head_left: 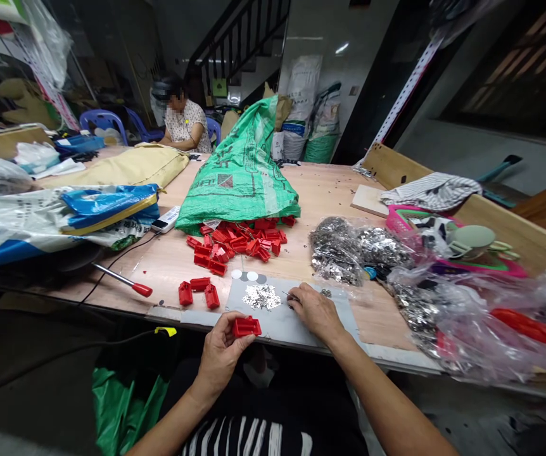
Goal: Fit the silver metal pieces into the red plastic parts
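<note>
My left hand (220, 348) is closed around a red plastic part (246, 327), held just off the table's front edge. My right hand (315, 310) rests on a grey mat (296, 323), fingers pinched on a thin metal pin (290, 295) beside a small heap of shiny metal bits (261, 296). Three more red parts (199, 292) lie left of the mat. A larger pile of red parts (239, 242) spills from a green woven sack (242, 168) further back.
Clear plastic bags of metal pieces (356, 250) lie to the right, with a pink basket (403, 218) behind them. A red-handled tool (123, 279), a cable and blue-white sacks (59, 215) sit left. Another person (185, 123) sits at the far end.
</note>
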The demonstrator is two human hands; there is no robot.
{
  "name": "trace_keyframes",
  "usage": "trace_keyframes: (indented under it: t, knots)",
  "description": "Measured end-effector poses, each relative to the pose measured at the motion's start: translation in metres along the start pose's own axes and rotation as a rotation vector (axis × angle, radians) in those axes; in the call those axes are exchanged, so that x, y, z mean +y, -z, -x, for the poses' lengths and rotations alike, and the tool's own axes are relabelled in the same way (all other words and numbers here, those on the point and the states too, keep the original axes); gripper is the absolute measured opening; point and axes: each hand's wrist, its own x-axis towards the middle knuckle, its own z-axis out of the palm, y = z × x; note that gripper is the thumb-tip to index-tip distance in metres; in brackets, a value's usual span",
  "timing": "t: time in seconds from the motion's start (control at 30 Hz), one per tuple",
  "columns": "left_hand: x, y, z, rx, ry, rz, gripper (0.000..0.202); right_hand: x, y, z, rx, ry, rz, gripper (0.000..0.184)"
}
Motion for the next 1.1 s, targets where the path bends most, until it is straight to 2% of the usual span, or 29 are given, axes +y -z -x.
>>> trace_keyframes:
  t: [0.1,0.23,0.37,0.53,0.67,0.77,0.93,1.1]
  knots:
    - [-0.001,0.000,0.000,0.005,-0.003,0.004,0.032,0.003,-0.002,0.000,0.063,0.033,-0.088,0.011]
    - [-0.002,-0.001,-0.001,0.014,-0.026,-0.037,0.031,0.006,-0.003,-0.001,0.174,0.038,-0.327,0.011]
    - [-0.001,-0.002,-0.002,0.046,-0.105,-0.129,0.030,0.001,-0.001,0.005,0.192,0.057,-0.556,0.015]
    - [0.007,-0.003,-0.004,0.088,-0.166,-0.207,0.031,-0.022,0.006,0.022,0.158,0.101,-0.723,0.018]
    - [0.013,-0.005,-0.005,0.095,-0.211,-0.259,0.031,-0.043,0.011,0.035,0.119,0.188,-0.778,0.016]
    - [0.012,-0.006,-0.005,0.090,-0.287,-0.316,0.032,-0.052,0.008,0.039,0.152,0.231,-0.754,0.011]
    - [0.005,-0.007,-0.006,0.061,-0.552,-0.527,0.034,-0.056,-0.004,0.039,0.256,0.357,-0.669,0.010]
    - [0.002,-0.009,-0.005,0.045,-0.647,-0.624,0.036,-0.058,-0.004,0.039,0.191,0.388,-0.695,0.014]
